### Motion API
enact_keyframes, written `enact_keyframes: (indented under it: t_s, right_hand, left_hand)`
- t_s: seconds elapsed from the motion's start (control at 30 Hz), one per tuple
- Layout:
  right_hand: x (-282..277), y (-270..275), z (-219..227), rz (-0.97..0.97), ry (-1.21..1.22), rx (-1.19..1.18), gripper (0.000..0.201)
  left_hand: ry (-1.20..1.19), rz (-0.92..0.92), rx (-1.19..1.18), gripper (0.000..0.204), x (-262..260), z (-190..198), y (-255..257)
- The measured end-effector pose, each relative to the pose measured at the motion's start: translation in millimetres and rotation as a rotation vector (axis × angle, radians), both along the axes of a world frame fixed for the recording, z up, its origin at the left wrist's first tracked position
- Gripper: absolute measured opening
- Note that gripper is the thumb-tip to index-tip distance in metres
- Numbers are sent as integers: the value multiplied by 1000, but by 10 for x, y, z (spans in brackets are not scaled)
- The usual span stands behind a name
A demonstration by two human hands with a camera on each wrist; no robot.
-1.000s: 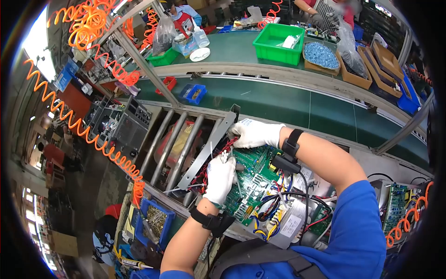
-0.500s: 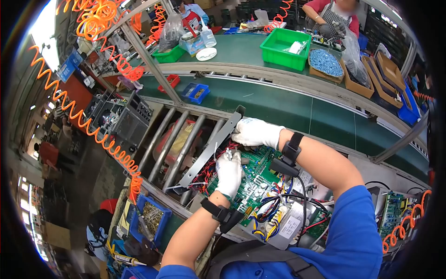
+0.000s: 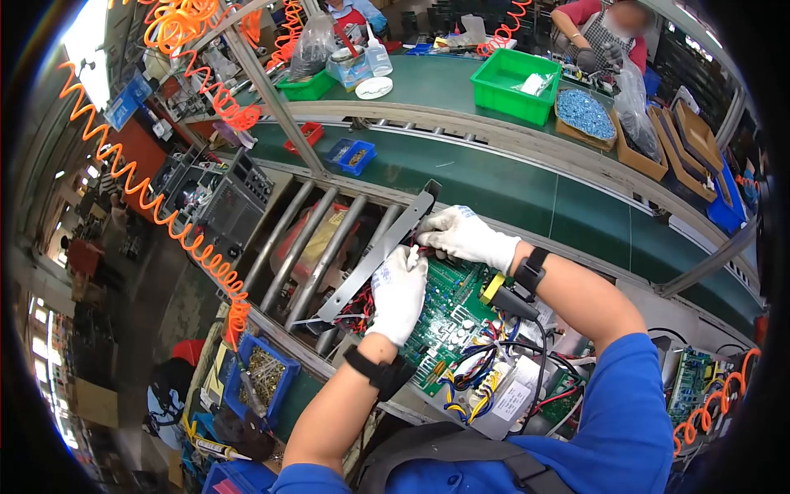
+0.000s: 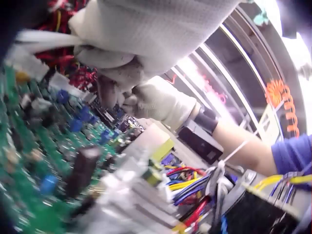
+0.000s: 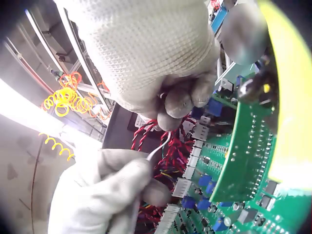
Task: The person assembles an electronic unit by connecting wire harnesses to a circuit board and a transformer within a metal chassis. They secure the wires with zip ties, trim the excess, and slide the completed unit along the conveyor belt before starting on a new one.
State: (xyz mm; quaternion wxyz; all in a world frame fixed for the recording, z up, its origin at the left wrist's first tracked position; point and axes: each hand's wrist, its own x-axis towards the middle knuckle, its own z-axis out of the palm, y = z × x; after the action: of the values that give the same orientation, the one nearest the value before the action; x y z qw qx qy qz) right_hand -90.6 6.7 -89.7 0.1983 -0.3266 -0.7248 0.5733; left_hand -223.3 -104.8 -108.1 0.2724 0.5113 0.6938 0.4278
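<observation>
My gloved left hand (image 3: 397, 300) pinches a thin white cable tie (image 5: 157, 151) between thumb and fingers. The tie curves up to the curled fingertips of my gloved right hand (image 3: 471, 237), which pinch at its other end among twisted red and black wires (image 5: 178, 155). Both hands work close together at the board's upper left edge. Under them lies a green circuit board (image 3: 448, 317), its white connectors (image 5: 192, 158) lined up beside the wires. A grey metal bracket (image 3: 370, 267) slants along the left side. The gloves hide part of the wire bundle in the head view.
To the right of the board are a labelled metal box (image 3: 506, 399) and coloured cables (image 3: 461, 395). Metal rollers (image 3: 329, 259) lie left of the bracket. A blue bin of screws (image 3: 263, 379) stands lower left, and a green conveyor (image 3: 510, 189) runs behind.
My left hand has moved up along the bracket, nearer the right hand, and the white pieces that stuck up from its fingers no longer show. The head view has shifted slightly.
</observation>
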Motion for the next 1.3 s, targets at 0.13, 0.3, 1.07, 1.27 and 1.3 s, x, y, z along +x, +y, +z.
enact_keyframes:
  t_s: [0.13,0.3,1.07,1.27,1.3]
  right_hand:
    - [186,-92,176,74,141,-105,23]
    - [287,-66,32,105,160,-17,19]
    - [320,-8,66,27,196,-245,27]
    - [309,-39,97,5,232,-301,23]
    - [308,-41,101,13,211,-277,23]
  left_hand:
    - [8,30,26,12,-139,-343,176]
    - [-438,-125,-30,20,-112,-77,8]
    - [-676,-193,-77,10,-74,58,-50]
    - [-678,-200,-100,13,-98,19,-39]
    - [-678,-198,-100,13,-98,17,-40]
